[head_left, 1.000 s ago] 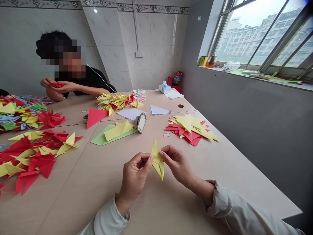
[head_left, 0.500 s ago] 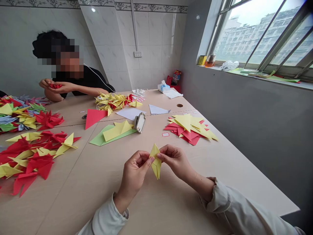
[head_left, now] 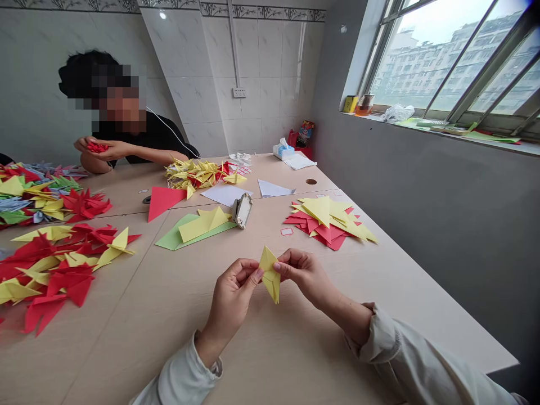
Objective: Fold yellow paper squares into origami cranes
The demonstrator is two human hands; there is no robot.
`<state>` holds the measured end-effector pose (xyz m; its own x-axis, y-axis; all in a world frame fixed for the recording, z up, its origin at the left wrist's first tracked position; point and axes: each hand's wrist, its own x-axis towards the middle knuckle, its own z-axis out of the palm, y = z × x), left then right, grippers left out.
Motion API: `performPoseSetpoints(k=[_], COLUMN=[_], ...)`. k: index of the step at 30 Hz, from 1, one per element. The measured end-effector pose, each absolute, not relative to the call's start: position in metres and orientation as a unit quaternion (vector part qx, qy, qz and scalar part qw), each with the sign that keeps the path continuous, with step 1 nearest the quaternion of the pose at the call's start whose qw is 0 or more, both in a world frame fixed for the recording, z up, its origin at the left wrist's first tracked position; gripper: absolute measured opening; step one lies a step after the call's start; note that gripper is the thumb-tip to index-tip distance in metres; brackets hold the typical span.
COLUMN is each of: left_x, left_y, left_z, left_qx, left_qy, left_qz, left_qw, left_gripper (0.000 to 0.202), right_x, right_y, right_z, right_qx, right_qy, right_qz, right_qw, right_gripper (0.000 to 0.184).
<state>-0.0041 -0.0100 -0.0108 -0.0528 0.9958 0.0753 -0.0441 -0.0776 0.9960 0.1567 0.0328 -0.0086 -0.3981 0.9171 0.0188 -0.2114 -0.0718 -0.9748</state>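
Note:
Between my two hands is a small folded piece of yellow paper [head_left: 270,275], pointed at both ends. My left hand [head_left: 232,297] pinches its left side between thumb and fingers. My right hand [head_left: 300,274] grips the other side, and the lower tip hangs free above the pale wooden table [head_left: 169,349]. Nearest ahead lies a loose stack of red and yellow paper triangles [head_left: 330,222]. A green sheet [head_left: 172,241] with yellow folded paper [head_left: 201,225] on it lies further to the left.
Large heaps of folded red, yellow, green and blue paper [head_left: 54,263] cover the table's left side. A co-worker [head_left: 152,135] across the table holds red paper [head_left: 98,147]. A small metal tool [head_left: 242,211], a tissue box [head_left: 283,150] and white sheets [head_left: 226,194] stand further on.
The yellow paper has turned slightly between my fingers and looks more tightly folded. My hands stay close together, with small shifts in finger position.

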Motion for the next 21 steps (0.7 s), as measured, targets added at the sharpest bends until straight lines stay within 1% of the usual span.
performPoseSetpoints(k=[4, 8, 13, 18, 21], left_x=[-0.0028, -0.0029, -0.0052, -0.006, -0.0052], left_y=[-0.0127, -0.0137, -0.0096, -0.0084, -0.0096], left_z=[-0.0065, -0.0049, -0.0085, -0.0078, -0.0085], left_qx=[0.477, 0.468, 0.472, 0.487, 0.51], left_qy=[0.453, 0.442, 0.465, 0.47, 0.484], left_qz=[0.54, 0.524, 0.529, 0.529, 0.509], left_qw=[0.525, 0.557, 0.53, 0.512, 0.496], left_gripper=[0.015, 0.023, 0.019, 0.017, 0.017], right_x=[0.1604, 0.1629, 0.1619, 0.1615, 0.1627], right_y=[0.0374, 0.0393, 0.0375, 0.0376, 0.0388], right_z=[-0.0109, -0.0115, -0.011, -0.0128, -0.0137], right_qx=[-0.338, -0.336, -0.307, -0.32, -0.338], right_qy=[-0.541, -0.557, -0.564, -0.585, -0.592], right_qz=[0.635, 0.631, 0.664, 0.632, 0.612], right_qw=[0.437, 0.423, 0.384, 0.394, 0.402], right_gripper=[0.027, 0.026, 0.025, 0.025, 0.025])
